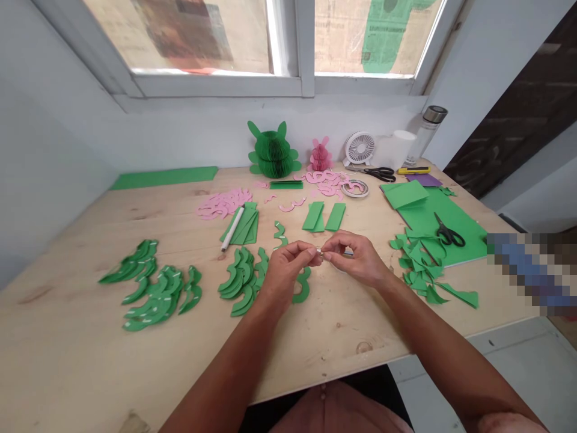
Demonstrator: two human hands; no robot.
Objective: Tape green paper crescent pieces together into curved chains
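Observation:
My left hand [291, 264] and my right hand [356, 258] meet above the middle of the table, fingers pinched round a small pale piece [319, 250] too small to name. Beneath and beside my left hand lies a curved green paper piece [302, 291], partly hidden by it. Just left are stacked wavy green cutouts [241, 276]. Another wavy green strip [279, 230] lies beyond my left hand. Folded green paper pieces [335, 216] are beyond my right hand. A thin dark item shows by my right fingers; I cannot make out what it is.
Green cutouts with white strips [157, 300] lie left, pink cutouts [225, 203] further back. Green scraps [419, 261], scissors [448, 233] and green sheets [455, 210] are right. Along the back stand a green paper figure [274, 155], a pink one [320, 156] and a fan [359, 148].

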